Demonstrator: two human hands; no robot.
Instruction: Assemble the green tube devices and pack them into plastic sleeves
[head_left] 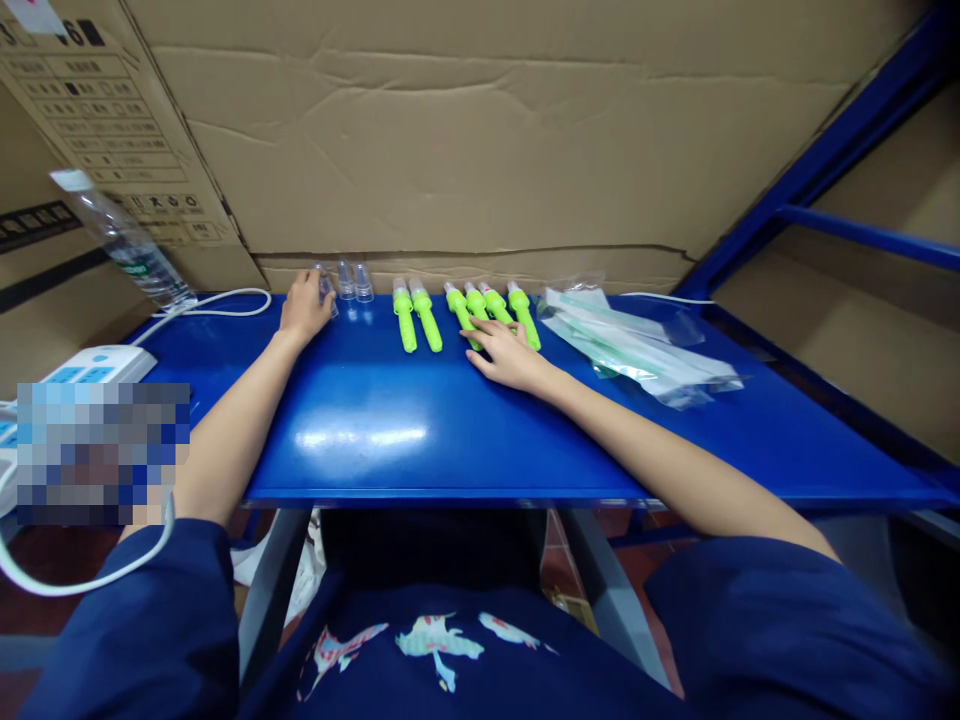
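Observation:
Several lime-green pen-like tubes (424, 317) with white caps lie in a row at the back of the blue table (360, 430). My right hand (508, 356) rests flat on the table, fingers stretched over the lower ends of the right-hand green tubes (480, 305). My left hand (305, 306) reaches to the back left and its fingers are closed round a small clear cap (325, 287). Two more clear caps (354, 282) stand just to its right.
A pile of clear plastic sleeves (637, 345) lies at the back right. A plastic water bottle (127, 245) leans at the left, above a white power strip (90, 365) and cable. Cardboard (480, 140) walls the back; blue rack bars (862, 235) rise at right.

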